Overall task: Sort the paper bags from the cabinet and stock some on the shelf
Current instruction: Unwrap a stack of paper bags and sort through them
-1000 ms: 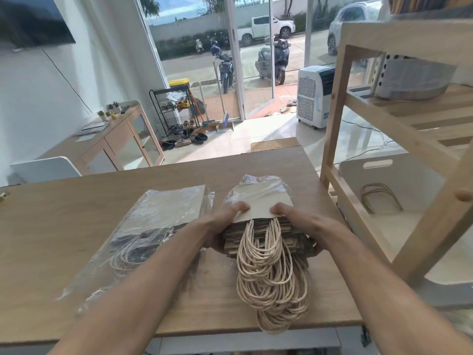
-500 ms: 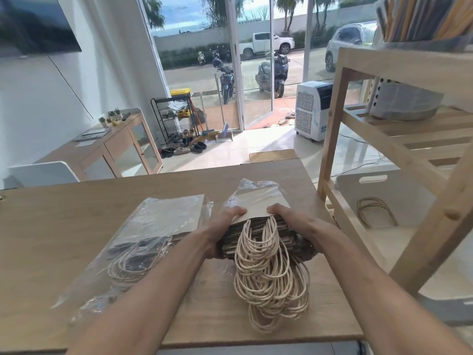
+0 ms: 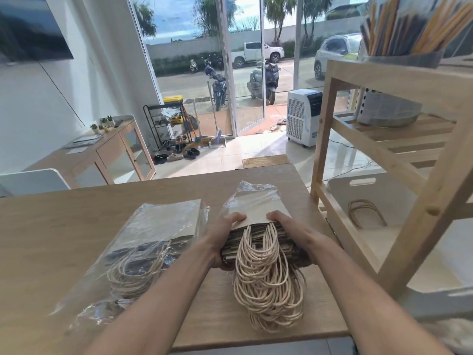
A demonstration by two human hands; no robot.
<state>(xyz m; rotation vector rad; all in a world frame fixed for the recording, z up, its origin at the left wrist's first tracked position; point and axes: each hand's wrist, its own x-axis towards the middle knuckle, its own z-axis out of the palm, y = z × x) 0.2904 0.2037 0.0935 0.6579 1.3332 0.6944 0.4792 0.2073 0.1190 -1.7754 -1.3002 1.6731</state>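
Item 1: stack of paper bags (image 3: 258,221), flat on the wooden table (image 3: 64,226), far end inside a loose plastic sleeve (image 3: 252,192). I hold it from both sides. My left hand (image 3: 222,234) is clenched on its left edge, thumb on top. My right hand (image 3: 289,229) grips the right edge the same way. Both hands grasp the stack; neither is released.

Item 2: twine handles (image 3: 266,280), a thick loose bundle spilling from the near end of the stack toward the table's near edge.

Item 3: second pack of bags (image 3: 163,224), fully wrapped in clear plastic, lying just beside the stack on its left, untouched.

Item 4: wooden shelf (image 3: 384,152) to the right of the table, with a white bin (image 3: 384,196) on its lower tier holding a few handles.

Risks, as I judge them:
- The sleeve is slack; pulling the stack out could drag the plastic along or leave bags bunched inside it.
- The grip is on the edges only; a thick stack may fan out or drop its middle bags when lifted.
- The handles hang free; they could snag on the table edge or the shelf post during a carry to the right.
- The neighbouring pack sits close; a sideways move could nudge it.
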